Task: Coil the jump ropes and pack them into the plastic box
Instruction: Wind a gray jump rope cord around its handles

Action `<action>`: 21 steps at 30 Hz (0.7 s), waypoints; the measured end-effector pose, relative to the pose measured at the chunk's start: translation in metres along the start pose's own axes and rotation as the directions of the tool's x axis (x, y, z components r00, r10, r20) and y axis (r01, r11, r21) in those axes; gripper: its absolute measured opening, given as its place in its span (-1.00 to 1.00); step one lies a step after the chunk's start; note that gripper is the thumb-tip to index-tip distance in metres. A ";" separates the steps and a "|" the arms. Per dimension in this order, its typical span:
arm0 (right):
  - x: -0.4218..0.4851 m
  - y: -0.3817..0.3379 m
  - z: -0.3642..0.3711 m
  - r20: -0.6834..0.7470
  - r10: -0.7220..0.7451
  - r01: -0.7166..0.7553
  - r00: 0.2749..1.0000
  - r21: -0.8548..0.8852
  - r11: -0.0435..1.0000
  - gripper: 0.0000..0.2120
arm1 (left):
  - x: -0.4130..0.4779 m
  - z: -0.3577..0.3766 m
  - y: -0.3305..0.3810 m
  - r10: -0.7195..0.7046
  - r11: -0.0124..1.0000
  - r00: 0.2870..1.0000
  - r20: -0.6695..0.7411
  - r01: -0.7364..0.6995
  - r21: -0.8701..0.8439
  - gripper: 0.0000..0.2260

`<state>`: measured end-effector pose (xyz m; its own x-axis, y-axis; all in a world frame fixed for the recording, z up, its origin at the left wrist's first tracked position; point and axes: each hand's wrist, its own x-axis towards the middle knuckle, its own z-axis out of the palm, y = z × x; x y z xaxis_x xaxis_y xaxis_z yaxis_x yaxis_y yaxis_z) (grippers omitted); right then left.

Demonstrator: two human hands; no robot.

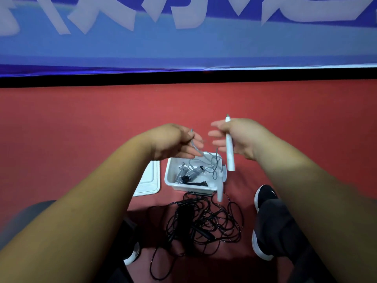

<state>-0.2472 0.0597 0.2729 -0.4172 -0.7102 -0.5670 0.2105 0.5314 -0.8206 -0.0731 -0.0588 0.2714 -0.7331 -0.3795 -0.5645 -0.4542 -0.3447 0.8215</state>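
Two hands are raised above the plastic box [169, 181], and the step in hand looks like the start of coiling one pale jump rope. The right hand [241, 137], above the box's right corner, holds a white handle [229, 149] upright against its palm, seemingly clamped by the thumb, with the fingers [215, 133] jutting out, spread. The left hand [173, 141], above the box's far-left corner, pinches the grey-green cord [213, 163], which loops down into the box. A second white handle [220, 192] dangles over the box's near-right rim. Coiled ropes [188, 174] already lie inside. Black jump ropes [204, 223] sit tangled on the red floor [81, 129] nearer than the box, and the lid [150, 178] lies to its left. Next, I judge, the left hand should wind cord around the gripped handle, lifting the slack clear first.
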 end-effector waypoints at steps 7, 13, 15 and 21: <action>-0.015 0.014 0.005 0.307 0.234 -0.188 0.922 -0.173 0.967 -0.68 | -0.001 -0.010 0.020 0.060 0.866 0.980 -0.188 -0.145 -0.479 -0.69; -0.021 0.003 0.010 0.348 0.166 -0.211 0.923 0.097 0.973 -0.58 | 0.002 -0.032 0.018 0.008 0.822 0.948 -0.319 -0.187 -0.538 -0.68; -0.021 0.001 0.011 0.347 0.137 -0.191 0.928 0.127 0.973 -0.54 | 0.001 -0.035 0.015 -0.055 0.881 0.943 -0.327 -0.108 -0.461 -0.68; -0.018 0.002 0.011 0.396 0.128 -0.189 0.909 0.117 0.975 -0.40 | -0.008 -0.037 0.005 -0.156 0.932 0.852 -0.500 0.295 0.212 -0.66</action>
<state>-0.2290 0.0686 0.2809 -0.0019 -0.7605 -0.6494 0.3878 0.5980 -0.7014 -0.0502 -0.0895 0.2772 -0.3005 -0.6991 -0.6488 -0.7467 -0.2508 0.6161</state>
